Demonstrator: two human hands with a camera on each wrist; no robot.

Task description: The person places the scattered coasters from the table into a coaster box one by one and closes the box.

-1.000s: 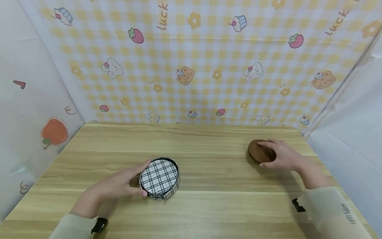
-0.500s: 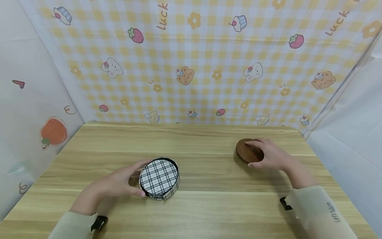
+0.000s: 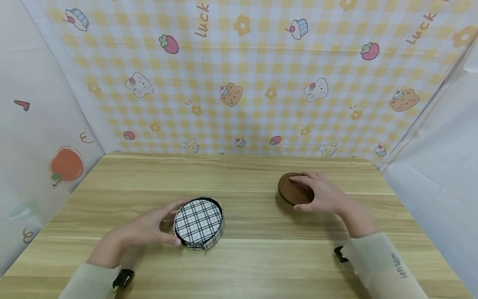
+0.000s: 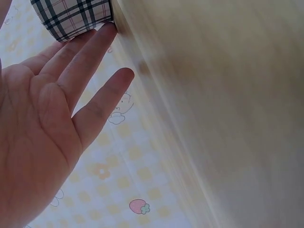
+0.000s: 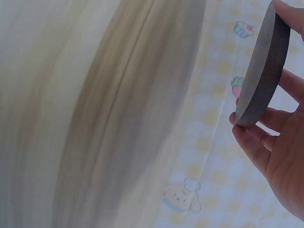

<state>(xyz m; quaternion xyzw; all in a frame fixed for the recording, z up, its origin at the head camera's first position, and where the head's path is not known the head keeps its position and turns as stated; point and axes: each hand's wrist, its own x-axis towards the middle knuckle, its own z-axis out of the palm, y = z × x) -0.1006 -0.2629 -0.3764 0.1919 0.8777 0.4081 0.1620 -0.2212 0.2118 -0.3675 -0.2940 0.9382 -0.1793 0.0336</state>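
A round box [image 3: 198,220] in black-and-white plaid stands left of centre on the table, with a dark gap between its top and rim. My left hand [image 3: 145,226] is at its left side, fingers extended along the far side and thumb near the front. In the left wrist view, the fingertips reach the plaid wall [image 4: 76,19], and the fingers are mostly straight. To the right, my right hand [image 3: 325,195] holds a brown round disc [image 3: 289,189] by its edge. The right wrist view shows the disc [image 5: 268,71] tilted, off the table, between thumb and fingers.
The wood-grain table [image 3: 261,265] extends under both hands. A yellow checked cloth [image 3: 261,83] with cartoon prints hangs behind its back edge. White sheets [image 3: 444,174] close in the left and right sides.
My right hand has carried the brown disc leftward, toward the plaid box. The left hand has eased back slightly from the box, which has stayed in place.
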